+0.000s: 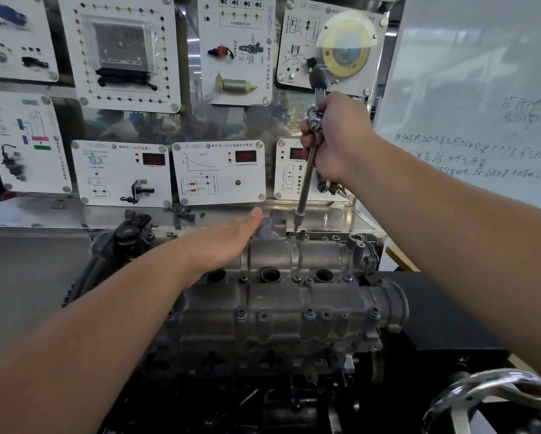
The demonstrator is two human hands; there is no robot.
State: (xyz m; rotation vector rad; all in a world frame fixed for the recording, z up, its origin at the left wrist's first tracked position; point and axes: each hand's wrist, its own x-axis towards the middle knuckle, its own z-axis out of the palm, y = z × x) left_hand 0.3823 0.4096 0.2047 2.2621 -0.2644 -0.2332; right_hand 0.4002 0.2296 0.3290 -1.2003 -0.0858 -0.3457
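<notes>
Before sensor panels [219, 172], right hand [335, 136] fingers [307, 141] clasp ratchet [306, 180]; left hand [222, 242] flat on engine [278, 311].

Left hand [226, 244] and right hand [338, 136], both bare; forearms [106, 324] uncovered along their whole visible length.

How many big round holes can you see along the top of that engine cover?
3, in a row across the engine cover: a left hole by the wrist, a middle hole, and a right hole. The left hand and its forearm may hide another further left.
</notes>
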